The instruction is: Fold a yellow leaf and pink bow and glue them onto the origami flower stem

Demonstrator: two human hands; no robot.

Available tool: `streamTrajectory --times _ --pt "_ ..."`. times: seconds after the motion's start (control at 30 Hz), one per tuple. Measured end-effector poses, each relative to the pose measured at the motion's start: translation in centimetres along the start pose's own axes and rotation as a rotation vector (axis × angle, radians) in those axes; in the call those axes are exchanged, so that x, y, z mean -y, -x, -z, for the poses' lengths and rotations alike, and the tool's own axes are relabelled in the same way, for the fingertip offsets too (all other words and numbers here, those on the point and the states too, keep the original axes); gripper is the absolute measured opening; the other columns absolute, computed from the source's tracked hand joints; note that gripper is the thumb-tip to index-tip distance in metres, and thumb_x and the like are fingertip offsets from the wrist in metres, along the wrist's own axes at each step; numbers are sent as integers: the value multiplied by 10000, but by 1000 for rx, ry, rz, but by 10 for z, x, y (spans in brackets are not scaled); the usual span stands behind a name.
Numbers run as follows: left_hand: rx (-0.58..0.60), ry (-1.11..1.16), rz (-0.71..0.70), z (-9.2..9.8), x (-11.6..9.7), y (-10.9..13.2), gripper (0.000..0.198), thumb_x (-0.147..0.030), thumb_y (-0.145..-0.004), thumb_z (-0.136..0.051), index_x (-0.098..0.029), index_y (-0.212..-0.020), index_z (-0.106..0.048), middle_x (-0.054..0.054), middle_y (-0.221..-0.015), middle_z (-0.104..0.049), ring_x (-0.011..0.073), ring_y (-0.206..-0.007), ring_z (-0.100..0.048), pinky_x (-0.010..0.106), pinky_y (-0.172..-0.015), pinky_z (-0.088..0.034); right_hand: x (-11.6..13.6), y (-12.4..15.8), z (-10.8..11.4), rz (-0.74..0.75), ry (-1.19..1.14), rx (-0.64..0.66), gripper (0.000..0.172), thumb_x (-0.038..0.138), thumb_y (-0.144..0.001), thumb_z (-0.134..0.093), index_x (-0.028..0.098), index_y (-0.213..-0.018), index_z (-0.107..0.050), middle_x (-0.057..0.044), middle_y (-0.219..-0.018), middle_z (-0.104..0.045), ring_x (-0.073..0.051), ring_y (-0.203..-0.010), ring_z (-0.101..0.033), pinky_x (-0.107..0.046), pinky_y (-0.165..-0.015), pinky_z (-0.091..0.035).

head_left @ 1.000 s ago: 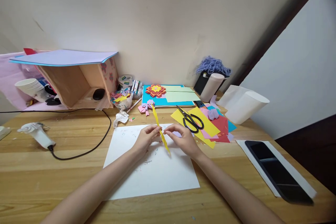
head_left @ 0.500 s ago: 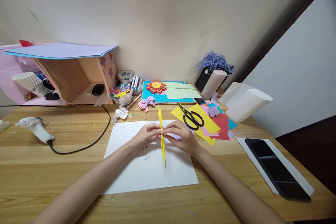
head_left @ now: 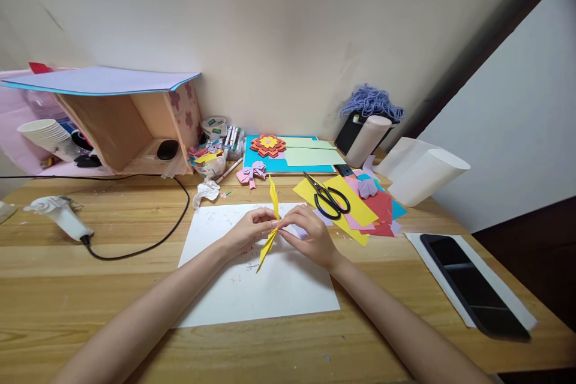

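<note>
A narrow folded yellow paper strip [head_left: 267,243] is bent at its middle, with one end pointing up towards the wall and the other slanting down to the left. My left hand [head_left: 246,233] and my right hand [head_left: 309,235] both pinch it at the bend with closed fingertips. The hands hover over a white sheet [head_left: 270,288] lying on the wooden table [head_left: 90,288]. Black scissors [head_left: 330,198] rest shut on a pile of coloured paper [head_left: 360,210] just right of my right hand.
A glue gun [head_left: 60,219] with a black cable [head_left: 175,222] lies at the left. A cardboard box [head_left: 130,132], paper cups [head_left: 45,135], markers [head_left: 231,141], a paper flower on a blue card [head_left: 269,147], a pink bow [head_left: 252,174], a rolled white sheet [head_left: 423,177] and a phone [head_left: 474,288] stand around.
The strip was straight one second ago and is now bent at the middle, its lower half swung to the left. Both hands stayed pinched on it.
</note>
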State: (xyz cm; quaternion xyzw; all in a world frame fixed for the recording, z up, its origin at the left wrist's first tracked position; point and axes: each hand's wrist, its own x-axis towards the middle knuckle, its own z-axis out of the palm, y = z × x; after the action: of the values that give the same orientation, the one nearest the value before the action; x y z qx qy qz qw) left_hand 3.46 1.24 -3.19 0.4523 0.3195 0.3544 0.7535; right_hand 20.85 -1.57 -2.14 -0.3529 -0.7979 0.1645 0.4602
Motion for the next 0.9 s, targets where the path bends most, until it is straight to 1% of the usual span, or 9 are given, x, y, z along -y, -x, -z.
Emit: streamTrajectory --times 0.17,0.27,0.4,0.53,0.63,0.73,0.9 --pt "-44 -11 -26 1 2 -1 189 -259 -652 -723 -132 -753 -626 9 -702 -621 93 -617 -557 209 -605 -423 7 2 -7 -215 -130 -65 51 188 -780 -597 224 -814 -608 -19 -785 -555 -162 -766 -527 -298 -695 -439" --pt "-84 -31 -52 2 6 -3 205 -279 -642 -728 -127 -737 -628 22 -698 -641 108 -607 -575 233 -608 -441 9 3 -10 -290 -144 -93 40 190 -775 -604 223 -798 -601 -13 -786 -542 -158 -752 -515 -292 -694 -432" --pt "-114 -74 -104 5 13 -6 217 -288 -633 -731 -123 -741 -640 31 -670 -652 130 -607 -594 263 -618 -460 7 4 -13 -298 -133 -121 31 188 -781 -598 219 -780 -594 -15 -791 -551 -166 -782 -523 -299 -712 -428" --pt "-122 -79 -105 5 14 -5 229 -246 -600 -751 -128 -767 -649 44 -732 -666 137 -628 -604 280 -638 -469 5 5 -16 -297 -110 -149 38 185 -784 -595 217 -765 -589 -12 -784 -555 -171 -799 -531 -305 -728 -423" --pt "-133 -49 -108 3 14 -4 254 -230 -575 -764 -136 -779 -646 42 -766 -668 134 -634 -603 279 -644 -468 7 5 -16 -299 -92 -155 43 191 -796 -581 218 -763 -582 -15 -796 -562 -176 -815 -536 -310 -735 -419" --pt "-149 -18 -115 1 16 -3 265 -227 -567 -768 -137 -785 -646 35 -753 -661 122 -635 -593 261 -643 -456 8 6 -17 -298 -73 -165 37 197 -805 -572 220 -777 -577 -17 -814 -562 -177 -823 -533 -308 -730 -417" --pt "-128 35 -121 0 19 -4 256 -220 -583 -763 -143 -800 -652 30 -777 -654 119 -666 -591 254 -667 -443 5 5 -18 -231 4 -175 44 193 -824 -551 216 -787 -557 -16 -803 -565 -174 -806 -519 -312 -728 -402"
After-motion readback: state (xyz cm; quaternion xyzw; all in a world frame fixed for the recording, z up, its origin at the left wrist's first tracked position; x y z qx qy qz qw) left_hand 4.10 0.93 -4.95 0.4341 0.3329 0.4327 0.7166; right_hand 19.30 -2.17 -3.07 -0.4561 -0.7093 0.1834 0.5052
